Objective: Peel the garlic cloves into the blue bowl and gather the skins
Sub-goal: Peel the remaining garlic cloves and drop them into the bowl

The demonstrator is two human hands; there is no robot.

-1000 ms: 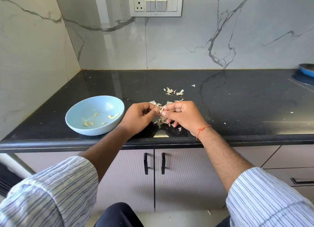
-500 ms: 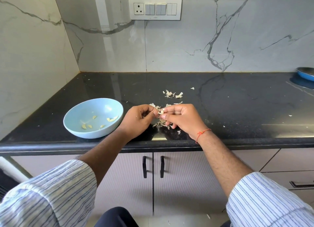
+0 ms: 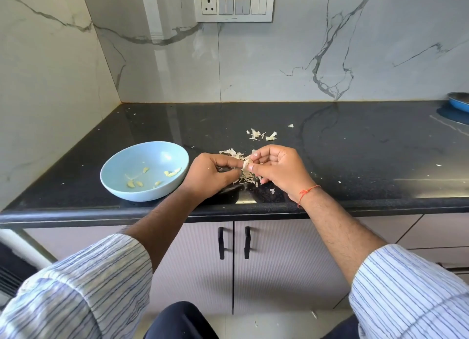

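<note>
Nearest in the head view, two striped shirt sleeves (image 3: 76, 295) frame the bottom corners, with bare forearms reaching out over pale cabinet doors (image 3: 203, 257) fitted with two black handles. Beyond the rounded front edge lies the black stone desk (image 3: 355, 161).

Just past that edge the two hands meet at mid-scene. The left hand (image 3: 208, 176) has its fingers curled inward, thumb and fingertips pinching one end of a small pale garlic clove (image 3: 245, 164). The right hand (image 3: 279, 172), with a red thread (image 3: 305, 192) round its wrist, closes its grip on the other end of the same clove, thumb and forefinger pressed against it. Both grips are narrow, tight on the clove, which is held just above the desk.

Directly under and behind the fingers sits a heap of papery garlic skins (image 3: 247, 178), with one loose flake near the right wrist. To the left of the left hand, close beside it, stands the blue bowl (image 3: 121, 183), upright, holding several peeled yellowish cloves (image 3: 152, 177) scattered on its bottom.

Farther back, a smaller cluster of skins (image 3: 261, 135) lies apart from the heap. At the far right edge a blue dish (image 3: 459, 101) is partly visible. The marble wall behind carries a white switch panel (image 3: 233, 4).
</note>
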